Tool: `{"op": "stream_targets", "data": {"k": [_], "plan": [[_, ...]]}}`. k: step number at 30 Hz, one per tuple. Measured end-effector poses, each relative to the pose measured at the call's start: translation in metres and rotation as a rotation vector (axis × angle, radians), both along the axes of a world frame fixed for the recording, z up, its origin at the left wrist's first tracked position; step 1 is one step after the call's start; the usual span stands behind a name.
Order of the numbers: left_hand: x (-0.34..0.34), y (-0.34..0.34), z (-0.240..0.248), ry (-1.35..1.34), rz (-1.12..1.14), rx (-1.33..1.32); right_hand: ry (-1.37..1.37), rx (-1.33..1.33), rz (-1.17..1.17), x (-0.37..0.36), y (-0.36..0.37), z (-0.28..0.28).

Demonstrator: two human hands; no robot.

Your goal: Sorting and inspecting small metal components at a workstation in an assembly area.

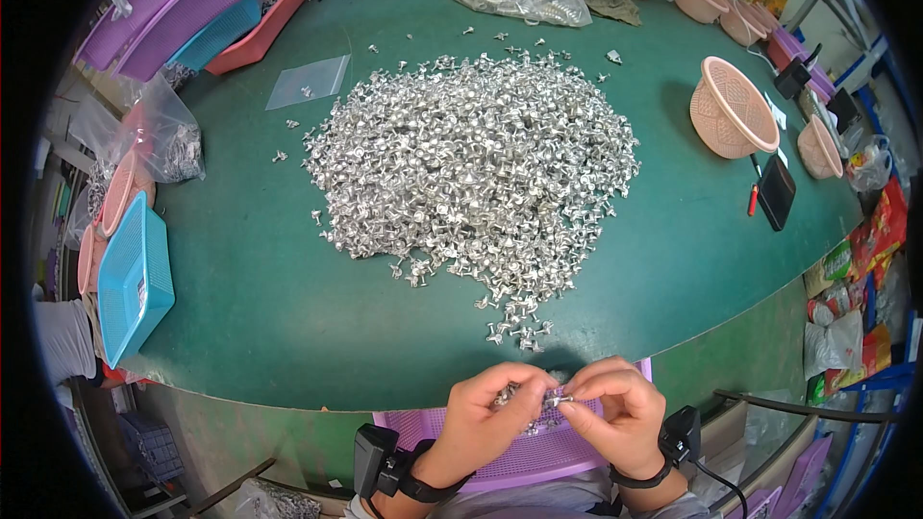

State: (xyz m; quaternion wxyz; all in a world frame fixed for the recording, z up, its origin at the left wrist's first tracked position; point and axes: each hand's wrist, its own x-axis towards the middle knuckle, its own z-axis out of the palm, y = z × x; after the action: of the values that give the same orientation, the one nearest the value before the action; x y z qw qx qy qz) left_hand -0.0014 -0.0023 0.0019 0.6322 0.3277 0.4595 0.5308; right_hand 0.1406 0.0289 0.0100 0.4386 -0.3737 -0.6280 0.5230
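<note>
We look down on a green tabletop that fills most of the view. The largest thing we see on it is a broad heap of small silvery metal pieces, spread across the middle, with a narrow tail running toward us near the front edge. At the upper left we see purple baskets stacked at a tilt, beside a red tray. Just beyond the front edge, below our hands, a purple basket lies close against our body. Along the left edge stands a blue basket, tilted, and on the right side a peach basket leans over, well apart from the heap.

Our left hand and right hand come together over the purple basket, fingertips almost meeting. The left grip is curled around a few metal pieces, which show between thumb and fingers; the right grip is narrow, thumb and forefinger pinching at one silvery piece between the two hands.

Smaller still, a flat clear bag lies left of the heap, and a black case rests near the peach basket, with a red-handled tool just beside it. Smallest are the stray pieces scattered singly around the heap.
</note>
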Motion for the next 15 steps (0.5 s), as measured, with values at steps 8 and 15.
{"op": "stream_targets", "data": {"k": [8, 15], "plan": [[-0.001, 0.003, 0.004, -0.298, -0.089, -0.24, -0.123, 0.199, -0.004, 0.003, 0.009, 0.001], [-0.003, 0.001, -0.002, -0.319, -0.011, -0.18, -0.706, 0.341, -0.133, -0.014, 0.029, -0.016]]}}
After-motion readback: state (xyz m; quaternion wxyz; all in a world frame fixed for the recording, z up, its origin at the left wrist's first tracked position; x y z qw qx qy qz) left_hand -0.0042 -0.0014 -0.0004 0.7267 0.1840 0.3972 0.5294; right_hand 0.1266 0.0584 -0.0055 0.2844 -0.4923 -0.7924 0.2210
